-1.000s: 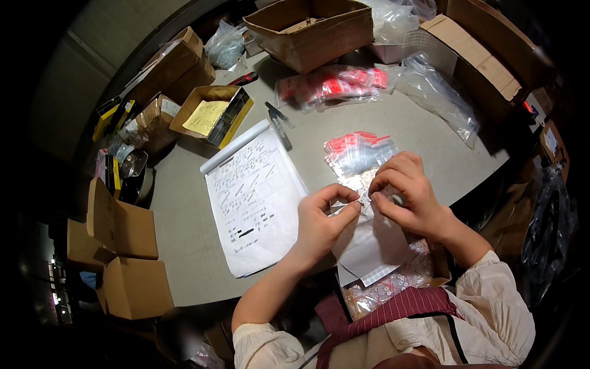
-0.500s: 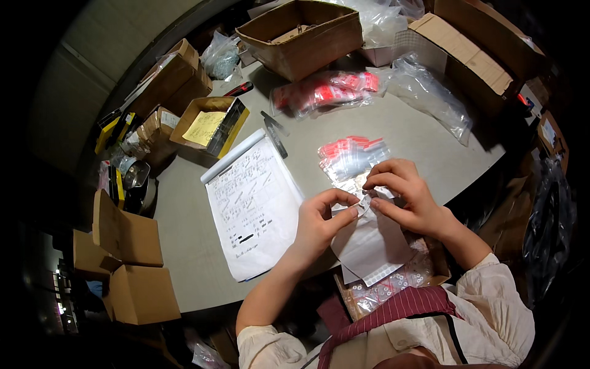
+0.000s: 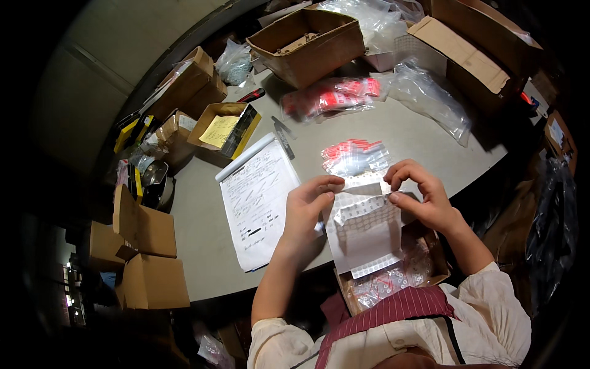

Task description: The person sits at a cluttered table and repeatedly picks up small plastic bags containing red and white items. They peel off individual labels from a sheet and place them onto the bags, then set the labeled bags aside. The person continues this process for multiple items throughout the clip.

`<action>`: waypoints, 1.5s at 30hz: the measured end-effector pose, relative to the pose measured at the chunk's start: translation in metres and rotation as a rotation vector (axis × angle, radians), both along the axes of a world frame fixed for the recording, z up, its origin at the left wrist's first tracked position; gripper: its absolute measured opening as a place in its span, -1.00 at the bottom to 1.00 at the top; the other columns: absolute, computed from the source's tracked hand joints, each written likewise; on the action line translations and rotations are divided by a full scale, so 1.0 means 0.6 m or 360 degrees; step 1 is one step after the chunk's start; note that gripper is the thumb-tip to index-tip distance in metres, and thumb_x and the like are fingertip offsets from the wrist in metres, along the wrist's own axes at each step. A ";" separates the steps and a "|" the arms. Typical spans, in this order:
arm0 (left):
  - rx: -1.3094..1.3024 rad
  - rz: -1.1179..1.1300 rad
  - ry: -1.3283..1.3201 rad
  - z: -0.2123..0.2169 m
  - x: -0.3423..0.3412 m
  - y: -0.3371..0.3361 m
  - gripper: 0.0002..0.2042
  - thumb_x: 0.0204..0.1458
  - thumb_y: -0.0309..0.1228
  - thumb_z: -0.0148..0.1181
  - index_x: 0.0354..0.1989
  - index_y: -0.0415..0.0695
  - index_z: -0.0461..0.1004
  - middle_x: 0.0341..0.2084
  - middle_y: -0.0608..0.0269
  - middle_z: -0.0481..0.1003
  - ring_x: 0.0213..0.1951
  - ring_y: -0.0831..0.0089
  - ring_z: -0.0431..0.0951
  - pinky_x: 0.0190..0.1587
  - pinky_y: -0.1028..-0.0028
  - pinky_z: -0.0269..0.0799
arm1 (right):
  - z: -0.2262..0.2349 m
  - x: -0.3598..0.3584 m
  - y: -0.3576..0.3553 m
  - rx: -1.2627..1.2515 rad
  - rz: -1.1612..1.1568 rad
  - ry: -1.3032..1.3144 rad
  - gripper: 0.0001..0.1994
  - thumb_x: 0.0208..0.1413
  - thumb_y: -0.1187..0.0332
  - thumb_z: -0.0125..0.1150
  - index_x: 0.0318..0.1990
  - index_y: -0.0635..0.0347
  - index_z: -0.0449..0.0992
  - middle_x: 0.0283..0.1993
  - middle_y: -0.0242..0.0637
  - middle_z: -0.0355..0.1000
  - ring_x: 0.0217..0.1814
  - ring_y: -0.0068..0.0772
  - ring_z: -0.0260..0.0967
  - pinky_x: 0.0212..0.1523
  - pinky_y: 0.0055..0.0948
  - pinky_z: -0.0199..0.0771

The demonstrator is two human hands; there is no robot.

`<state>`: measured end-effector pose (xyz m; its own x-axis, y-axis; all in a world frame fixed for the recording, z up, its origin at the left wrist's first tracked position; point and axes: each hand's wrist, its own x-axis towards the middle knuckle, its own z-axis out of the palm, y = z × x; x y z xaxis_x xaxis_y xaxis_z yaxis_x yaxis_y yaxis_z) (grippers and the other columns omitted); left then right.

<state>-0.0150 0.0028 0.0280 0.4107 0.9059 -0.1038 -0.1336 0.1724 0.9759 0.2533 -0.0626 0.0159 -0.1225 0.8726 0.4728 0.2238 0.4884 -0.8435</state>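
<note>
My left hand [image 3: 307, 208] pinches the left edge of a white sheet of small round stickers [image 3: 369, 216], thumb and forefinger together. At the opposite edge my right hand [image 3: 425, 195] has its thumb and curled fingers closed on the same sheet. The sheet's upper part is bent between the hands, and other white sheets lie with it. Just beyond them is a fanned stack of small clear zip bags [image 3: 356, 157] with red strips. Below the sheets, an open carton [image 3: 437, 253] at the table's near edge contains clear bags of small ring-shaped parts [image 3: 399, 280].
A handwritten notepad [image 3: 261, 203] lies left of my hands, with a dark pen [image 3: 284, 142] beside it. Farther back are a small box with a yellow note [image 3: 219, 130], packs of red-striped bags [image 3: 332, 98] and a large carton [image 3: 307, 55]. Open cartons [image 3: 153, 280] stand at left.
My hands have moved apart, from close together over a small piece to opposite edges of the sticker sheet. The sheet now shows its sticker rows. The view has shifted slightly.
</note>
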 end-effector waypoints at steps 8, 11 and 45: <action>0.0609 0.0339 0.0768 0.008 -0.023 0.008 -0.44 0.08 -0.63 0.12 0.35 -0.20 0.44 -0.02 0.09 0.61 -0.05 0.43 0.61 -0.06 0.50 0.51 | -0.019 0.029 -0.028 -0.0410 0.0026 0.0287 -0.84 0.23 0.44 0.31 -0.13 0.31 0.51 -0.23 -0.36 0.54 -0.17 -0.58 0.48 -0.06 -0.51 0.47; 0.1277 0.0673 0.1339 -0.006 -0.043 0.006 -0.49 0.10 -0.57 0.16 0.29 -0.22 0.46 0.05 0.00 0.59 0.05 0.27 0.62 0.03 0.40 0.54 | -0.029 0.027 -0.031 -0.0387 0.0040 0.0317 -0.84 0.24 0.45 0.30 -0.11 0.32 0.51 -0.24 -0.37 0.53 -0.21 -0.62 0.47 -0.12 -0.55 0.47; 0.0397 0.0132 0.0630 0.022 0.075 -0.181 -0.93 0.12 -0.54 0.25 -0.30 -0.29 0.52 -0.46 0.35 0.55 -0.38 0.66 0.51 -0.28 0.58 0.45 | 0.040 -0.011 -0.084 0.0533 -0.0048 -0.0449 -0.74 -0.04 0.56 0.36 -0.15 0.26 0.52 -0.21 -0.11 0.48 -0.20 -0.01 0.46 -0.19 -0.25 0.49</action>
